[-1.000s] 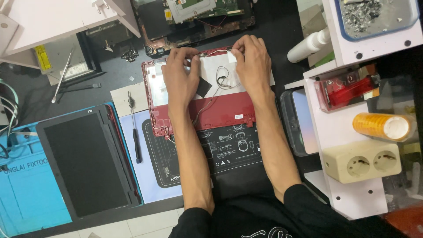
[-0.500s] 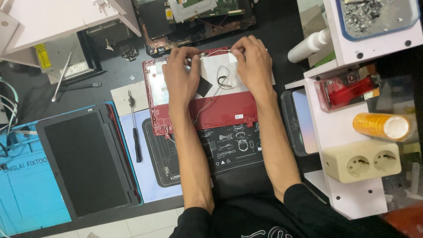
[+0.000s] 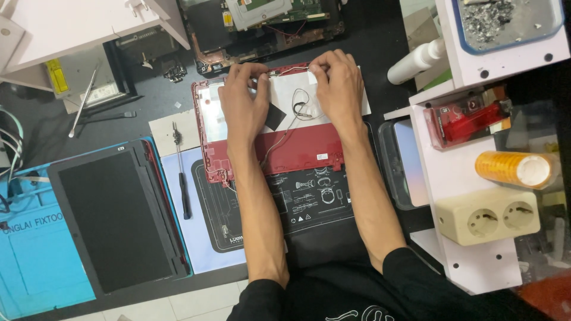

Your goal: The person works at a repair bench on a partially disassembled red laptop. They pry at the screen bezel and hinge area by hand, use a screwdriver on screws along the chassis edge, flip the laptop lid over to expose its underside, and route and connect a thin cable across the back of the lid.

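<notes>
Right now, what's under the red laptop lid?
The red lid lies on a black mat with white drawings, which sticks out below it. Both hands, left and right, press on the lid's top. Whatever else lies beneath it is covered.

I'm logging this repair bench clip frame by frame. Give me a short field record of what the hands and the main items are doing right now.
left hand: left hand flat on the red laptop lid shell, fingertips at its top edge
right hand: right hand pressing the white inner panel, fingertips pinched near the top edge
cables: thin loose wires between the hands
tool: black-handled screwdriver lying left of the shell, untouched
left side: black laptop screen panel on blue mat
right side: cream double socket on white shelf
</notes>
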